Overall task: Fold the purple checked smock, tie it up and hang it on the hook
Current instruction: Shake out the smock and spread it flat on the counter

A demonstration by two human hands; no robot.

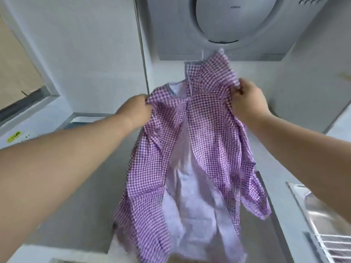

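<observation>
One smock [191, 149], purple check, held up in the air above the grey counter [91, 186]; not folded, not tied. It hangs open down the middle, so the pale inner side shows between two checked panels (lower half is motion-blurred, so details there are unclear). Its top edge reaches up in front of the white extractor hood [228, 25].

Two hands, both on the smock:
- left hand [134, 111]: fingers curled and clamped on the upper left edge of the fabric, bunching it.
- right hand [247, 102]: fingers curled and pinching the upper right edge, slightly higher than the left.

Both forearms are bare and stretched forward, well apart, the smock spread between them.

One steel sink [321, 215] at lower right, with one white wire rack [334, 243] in it. One yellow-green sticker [14, 137] on the white surface at far left. The lower hem hangs near the front edge of the counter; I can't tell whether it touches.
</observation>
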